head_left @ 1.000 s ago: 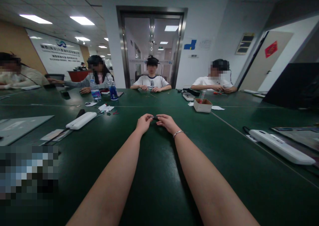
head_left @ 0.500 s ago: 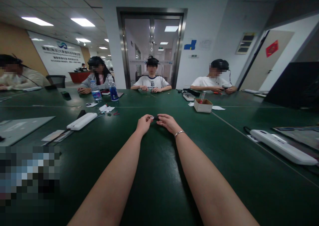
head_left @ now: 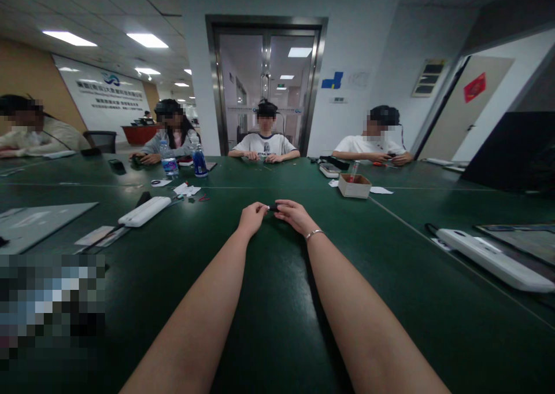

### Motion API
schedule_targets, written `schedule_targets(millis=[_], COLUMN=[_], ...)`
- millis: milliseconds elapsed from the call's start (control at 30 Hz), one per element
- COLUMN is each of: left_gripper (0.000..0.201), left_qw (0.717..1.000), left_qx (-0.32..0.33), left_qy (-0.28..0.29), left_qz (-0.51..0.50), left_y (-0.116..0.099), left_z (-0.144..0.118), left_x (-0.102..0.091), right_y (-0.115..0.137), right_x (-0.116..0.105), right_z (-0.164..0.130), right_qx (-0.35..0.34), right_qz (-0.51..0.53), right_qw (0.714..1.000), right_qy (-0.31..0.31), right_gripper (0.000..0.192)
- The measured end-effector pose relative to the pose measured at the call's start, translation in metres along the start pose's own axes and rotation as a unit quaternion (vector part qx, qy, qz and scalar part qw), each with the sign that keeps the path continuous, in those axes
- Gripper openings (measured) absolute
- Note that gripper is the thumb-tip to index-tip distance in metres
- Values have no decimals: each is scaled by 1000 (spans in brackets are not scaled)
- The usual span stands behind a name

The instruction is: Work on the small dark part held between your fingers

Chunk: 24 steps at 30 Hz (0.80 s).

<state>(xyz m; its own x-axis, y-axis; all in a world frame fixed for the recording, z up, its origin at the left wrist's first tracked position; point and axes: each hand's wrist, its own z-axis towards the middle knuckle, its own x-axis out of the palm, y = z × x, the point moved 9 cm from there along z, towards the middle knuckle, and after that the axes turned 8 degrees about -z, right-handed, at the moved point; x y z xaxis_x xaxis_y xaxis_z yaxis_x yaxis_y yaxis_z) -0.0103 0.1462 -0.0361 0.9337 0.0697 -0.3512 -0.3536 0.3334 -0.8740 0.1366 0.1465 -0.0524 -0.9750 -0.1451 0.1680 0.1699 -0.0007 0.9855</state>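
Observation:
Both of my hands meet over the green table point(head_left: 277, 301), each pinching an end of one small dark object point(head_left: 273, 208). It is short and narrow, black with a lighter, metal-looking bit toward the left; its exact kind is too small to make out. My left hand point(head_left: 252, 218) has its fingertips closed on the lighter end. On the black end, my right hand point(head_left: 295, 215) holds with thumb and fingers, a silver bracelet point(head_left: 314, 234) round its wrist. Fingers cover part of the object.
A small open box point(head_left: 354, 187) with a red-tipped item stands ahead on the right. White power strips lie left point(head_left: 145, 212) and right point(head_left: 494, 259). Two bottles point(head_left: 200, 164), paper scraps point(head_left: 187, 190) and red scissors-like handles point(head_left: 203, 198) are ahead left. Several people sit across the table.
My hands stay nearly in place on the small dark object. Its black part shows a little more levelly between the fingertips. The whole view has shifted slightly.

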Motion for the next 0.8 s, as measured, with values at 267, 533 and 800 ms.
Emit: schedule_targets(millis=[267,533,800], left_gripper=[33,41,57], left_qw=[999,999,997], left_qx=[-12,-35,-38], left_qy=[7,9,15], left_qz=[33,34,63], left_y=[-2,-2,-1], left_z=[-2,-4,-5], left_x=[-2,-3,-4], right_y=[0,-1,0], right_x=[1,2,4], right_z=[0,0,0], right_qx=[0,-2,-8], right_qz=[7,9,18], right_qw=[1000,1000,999], right_qy=[6,19,43], right_gripper=[21,22,23])
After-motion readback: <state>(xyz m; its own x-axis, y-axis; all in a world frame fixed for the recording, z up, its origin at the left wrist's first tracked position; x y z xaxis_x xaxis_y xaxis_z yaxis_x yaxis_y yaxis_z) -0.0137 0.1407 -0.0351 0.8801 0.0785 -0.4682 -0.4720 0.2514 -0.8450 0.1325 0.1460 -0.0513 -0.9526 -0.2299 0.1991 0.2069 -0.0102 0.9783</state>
